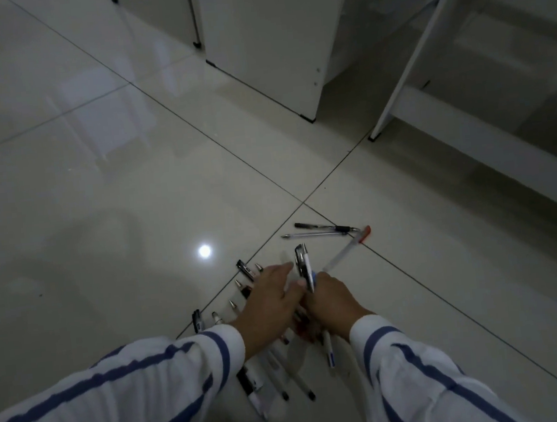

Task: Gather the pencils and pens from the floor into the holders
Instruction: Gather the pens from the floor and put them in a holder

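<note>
Several pens lie scattered on the glossy tile floor (pixel 97 180). My right hand (pixel 333 304) grips a bundle of pens (pixel 304 267) whose tips stick up past the fingers. My left hand (pixel 269 305) reaches over a row of pens (pixel 240 292) on the floor, fingers spread, touching the bundle. Two black-and-clear pens (pixel 323 231) lie farther out. A clear pen with a red cap (pixel 348 248) lies beside them. More pens (pixel 286 376) lie under my wrists. No holder is in view.
White cabinet panels (pixel 274 41) and a white desk leg (pixel 403 73) stand at the back right. Thin metal legs (pixel 193 15) rise at the top. Open tile stretches to the left, with a bright light reflection (pixel 204 251).
</note>
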`<state>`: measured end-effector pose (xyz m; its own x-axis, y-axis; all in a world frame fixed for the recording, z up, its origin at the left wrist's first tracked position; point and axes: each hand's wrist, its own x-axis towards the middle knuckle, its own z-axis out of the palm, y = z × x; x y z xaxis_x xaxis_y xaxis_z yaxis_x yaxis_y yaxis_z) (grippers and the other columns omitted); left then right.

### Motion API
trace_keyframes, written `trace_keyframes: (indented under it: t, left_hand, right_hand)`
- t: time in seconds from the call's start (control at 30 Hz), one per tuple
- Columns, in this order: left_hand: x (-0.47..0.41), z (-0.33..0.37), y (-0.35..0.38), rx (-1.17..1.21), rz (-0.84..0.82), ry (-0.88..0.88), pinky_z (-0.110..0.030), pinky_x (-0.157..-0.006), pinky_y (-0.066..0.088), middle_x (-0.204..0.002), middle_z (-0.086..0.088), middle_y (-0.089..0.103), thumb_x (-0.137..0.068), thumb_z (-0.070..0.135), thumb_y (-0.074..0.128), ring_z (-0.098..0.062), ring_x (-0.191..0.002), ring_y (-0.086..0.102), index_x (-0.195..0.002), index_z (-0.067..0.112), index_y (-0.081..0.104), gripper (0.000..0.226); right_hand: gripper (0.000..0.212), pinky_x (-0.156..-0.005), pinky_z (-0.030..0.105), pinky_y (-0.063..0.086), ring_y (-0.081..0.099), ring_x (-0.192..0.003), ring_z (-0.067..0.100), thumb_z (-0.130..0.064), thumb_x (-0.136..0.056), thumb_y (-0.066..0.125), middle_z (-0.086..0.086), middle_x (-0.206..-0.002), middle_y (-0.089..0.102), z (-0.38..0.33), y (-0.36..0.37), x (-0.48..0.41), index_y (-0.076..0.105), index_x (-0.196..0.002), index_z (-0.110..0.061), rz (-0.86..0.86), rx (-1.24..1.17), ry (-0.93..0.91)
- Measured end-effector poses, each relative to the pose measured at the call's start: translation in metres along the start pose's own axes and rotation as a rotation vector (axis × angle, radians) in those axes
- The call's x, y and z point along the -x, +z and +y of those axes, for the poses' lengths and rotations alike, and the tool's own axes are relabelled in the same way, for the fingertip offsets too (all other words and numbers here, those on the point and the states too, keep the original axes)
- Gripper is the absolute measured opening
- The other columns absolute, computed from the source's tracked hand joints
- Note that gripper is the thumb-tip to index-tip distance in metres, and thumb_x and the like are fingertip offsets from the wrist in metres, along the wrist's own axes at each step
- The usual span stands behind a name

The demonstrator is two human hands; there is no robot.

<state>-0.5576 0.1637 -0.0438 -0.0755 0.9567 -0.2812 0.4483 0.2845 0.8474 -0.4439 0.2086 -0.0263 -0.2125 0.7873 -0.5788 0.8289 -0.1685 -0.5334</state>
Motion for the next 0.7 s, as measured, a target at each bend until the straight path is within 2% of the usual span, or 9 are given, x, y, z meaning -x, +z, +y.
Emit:
trace_keyframes:
  t: [0.07,0.13,0.2,0.27,0.37,0.5,0.6,0.67,0.7]
  left_hand:
    - [-0.003,0.015,0.001,0.447,-0.138,-0.207,-0.028,-0.1,0.043,-0.127,-0.001,0.057,-0.099,0.029,0.044,-0.016,-0.119,0.052,-0.13,0.019,0.05,0.033]
    - [-0.007,0.021,-0.001,0.872,-0.241,-0.438,-0.035,-0.086,0.05,-0.126,-0.012,0.059,-0.098,0.026,0.043,-0.024,-0.113,0.057,-0.127,0.012,0.052,0.034]
    - [-0.01,0.023,-0.007,1.059,-0.246,-0.53,-0.035,-0.068,0.051,-0.121,-0.018,0.059,-0.097,0.023,0.043,-0.029,-0.098,0.06,-0.126,0.01,0.051,0.033]
    - [-0.011,0.022,-0.015,1.079,-0.229,-0.512,-0.033,-0.058,0.05,-0.11,-0.016,0.062,-0.096,0.019,0.045,-0.027,-0.083,0.062,-0.123,0.01,0.052,0.029]
    - [-0.01,0.018,-0.026,1.08,-0.221,-0.498,-0.03,-0.052,0.052,-0.102,-0.012,0.063,-0.096,0.014,0.048,-0.025,-0.08,0.061,-0.119,0.014,0.052,0.024]
    - [-0.007,0.008,-0.035,1.019,-0.174,-0.476,-0.032,-0.056,0.053,-0.094,-0.009,0.064,-0.097,0.012,0.048,-0.023,-0.081,0.062,-0.107,0.017,0.057,0.015]
    - [-0.005,-0.002,-0.042,0.994,-0.053,-0.471,-0.034,-0.06,0.053,-0.088,-0.017,0.06,-0.097,0.004,0.043,-0.027,-0.074,0.06,-0.113,0.009,0.053,0.019]
    - [-0.006,-0.012,-0.047,0.89,0.054,-0.48,-0.032,-0.057,0.052,-0.083,-0.016,0.057,-0.095,0.002,0.046,-0.024,-0.068,0.058,-0.111,0.002,0.051,0.017]
    - [-0.008,-0.017,-0.05,0.825,0.107,-0.49,-0.029,-0.051,0.051,-0.08,-0.015,0.055,-0.093,0.002,0.048,-0.022,-0.064,0.057,-0.109,0.001,0.05,0.017]
  right_hand:
    - [0.015,-0.053,0.021,0.038,0.053,-0.071,0.016,-0.023,-0.094,0.045,-0.003,-0.076,0.051,-0.012,-0.007,0.0,0.051,-0.098,-0.009,-0.035,-0.003,-0.005]
    - [0.015,-0.05,0.024,0.042,0.055,-0.07,0.019,-0.017,-0.091,0.047,0.004,-0.084,0.055,-0.025,-0.011,0.0,0.049,-0.102,-0.008,-0.065,0.022,-0.017]
    - [0.019,-0.054,0.032,0.054,0.063,-0.07,0.026,-0.016,-0.087,0.049,0.011,-0.092,0.063,-0.035,-0.012,0.0,0.051,-0.103,-0.006,-0.097,0.018,-0.041]
    - [0.02,-0.069,0.041,0.059,0.067,-0.078,0.033,-0.014,-0.085,0.049,0.017,-0.096,0.067,-0.042,-0.011,0.002,0.058,-0.102,-0.007,-0.098,0.006,-0.065]
    - [0.028,-0.082,0.045,0.057,0.067,-0.091,0.034,-0.012,-0.086,0.05,0.017,-0.102,0.068,-0.049,-0.007,0.003,0.062,-0.111,-0.006,-0.087,0.016,-0.09]
    - [0.026,-0.083,0.044,0.056,0.065,-0.08,0.032,0.004,-0.083,0.05,0.016,-0.085,0.065,-0.053,0.001,0.008,0.063,-0.104,-0.005,-0.231,-0.279,-0.007]
    - [0.03,-0.087,0.051,0.054,0.066,-0.083,0.034,0.011,-0.071,0.056,0.018,-0.082,0.067,-0.053,0.006,0.006,0.069,-0.093,-0.005,-0.223,-0.383,-0.033]
    - [0.03,-0.096,0.047,0.05,0.063,-0.101,0.036,0.003,-0.079,0.056,0.019,-0.105,0.067,-0.053,0.01,0.002,0.067,-0.105,-0.006,-0.111,-0.312,-0.051]
    - [0.034,-0.101,0.042,0.047,0.058,-0.113,0.033,-0.008,-0.085,0.056,0.017,-0.121,0.061,-0.051,0.012,0.0,0.061,-0.118,-0.007,-0.033,-0.122,-0.07]
